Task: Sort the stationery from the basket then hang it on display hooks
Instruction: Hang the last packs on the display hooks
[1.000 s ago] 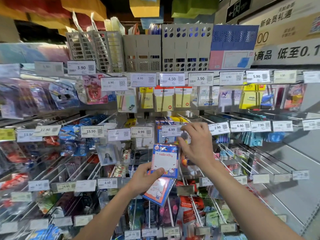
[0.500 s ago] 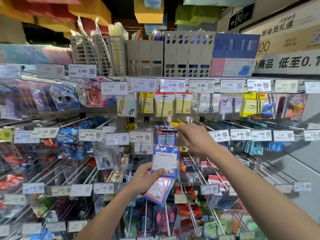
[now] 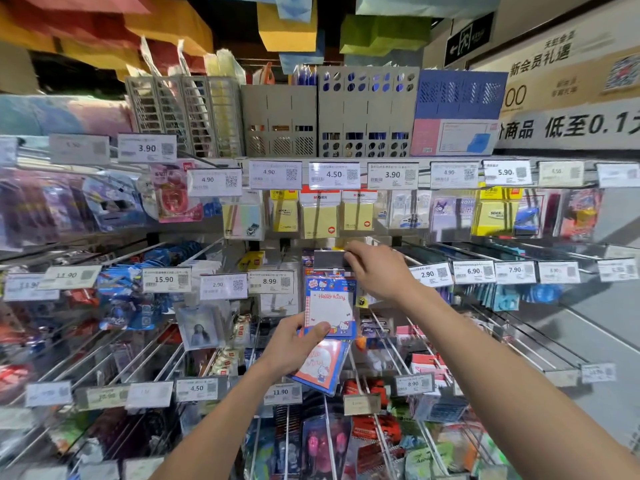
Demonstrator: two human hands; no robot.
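My left hand (image 3: pixel 292 344) grips two Hello Kitty notepad packs. The upper blue-bordered pack (image 3: pixel 330 306) stands upright in front of the display, and the second pack (image 3: pixel 320 365) angles down below my fingers. My right hand (image 3: pixel 375 271) reaches up to the hook's price-tag holder (image 3: pixel 329 259) and pinches it, lifted, just above the upper pack. The hook rod itself is hidden behind the pack and tag. The basket is out of sight.
Rows of metal display hooks (image 3: pixel 519 337) with price tags stick out toward me on all sides. Sticky-note packs (image 3: pixel 320 216) hang above my right hand. Grey and blue file racks (image 3: pixel 367 112) stand on the top shelf.
My right hand rose from the price tag's face to its top and tipped the tag holder up. My left hand lifted the upper pack closer to that hook.
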